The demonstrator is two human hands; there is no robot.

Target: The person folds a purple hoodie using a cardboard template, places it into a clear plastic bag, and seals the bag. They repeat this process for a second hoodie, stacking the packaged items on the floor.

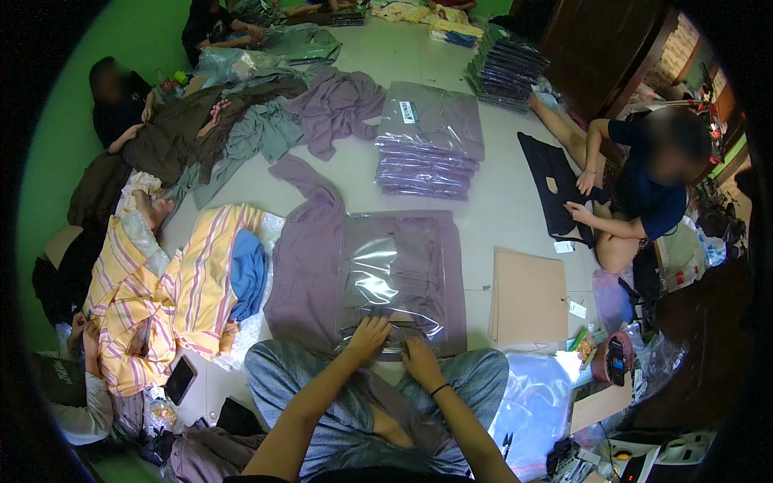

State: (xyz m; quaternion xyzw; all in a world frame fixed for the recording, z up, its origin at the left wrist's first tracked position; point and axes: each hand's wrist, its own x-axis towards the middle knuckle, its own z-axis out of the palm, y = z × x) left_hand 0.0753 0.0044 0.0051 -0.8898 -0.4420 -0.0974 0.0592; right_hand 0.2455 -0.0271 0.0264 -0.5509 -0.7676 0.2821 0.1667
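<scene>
A mauve garment (pixel 306 266) lies spread on the floor in front of my crossed legs. On top of it lies a clear plastic bag (pixel 392 278) holding a folded mauve piece. My left hand (pixel 366 336) presses on the near edge of the bag, fingers bent over it. My right hand (pixel 420 360) rests just beside it on the same near edge, a dark band on its wrist. Both hands pinch the bag's open end.
A stack of bagged mauve garments (pixel 427 149) lies further out. Brown cardboard sheets (pixel 529 296) sit to the right, empty clear bags (pixel 531 402) near my right knee. A person sitting at right handles black cloth (pixel 555 189). Striped cloth (pixel 185 290) and a phone (pixel 179 379) lie at left.
</scene>
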